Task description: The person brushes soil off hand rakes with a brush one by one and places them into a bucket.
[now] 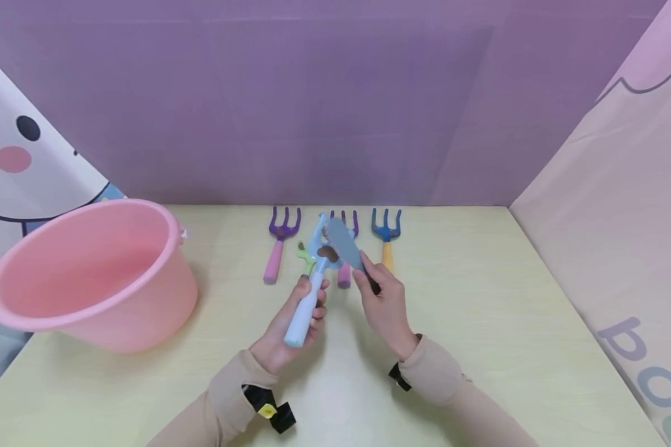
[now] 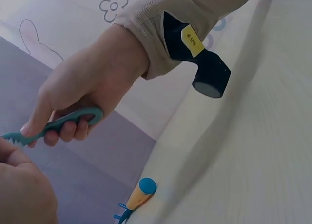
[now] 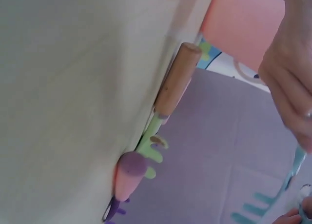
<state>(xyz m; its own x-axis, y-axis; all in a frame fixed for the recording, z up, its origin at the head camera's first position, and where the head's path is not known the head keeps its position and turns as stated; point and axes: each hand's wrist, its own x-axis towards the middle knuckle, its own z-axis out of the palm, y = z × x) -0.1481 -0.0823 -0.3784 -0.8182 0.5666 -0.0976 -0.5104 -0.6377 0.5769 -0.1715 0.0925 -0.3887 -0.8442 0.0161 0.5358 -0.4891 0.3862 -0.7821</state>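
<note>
My left hand (image 1: 291, 329) grips the pale handle of a light blue garden fork (image 1: 304, 313), its head tilted up and away from me. Brown dirt (image 1: 328, 253) marks that head. In my right hand (image 1: 388, 304) is a brush (image 1: 345, 243), which overlaps the fork's head in the head view. The left wrist view shows this brush as teal, with a looped handle end and white bristles. Light blue tines of the held fork (image 3: 261, 207) show low in the right wrist view.
Behind my hands lie a purple fork with pink handle (image 1: 275, 261), a green one with wooden handle (image 3: 175, 82), another purple one (image 1: 343, 276) partly covered, and a blue one (image 1: 386, 233) with yellow handle. A pink bucket (image 1: 128, 316) stands left. A purple backdrop (image 1: 335, 124) rises behind.
</note>
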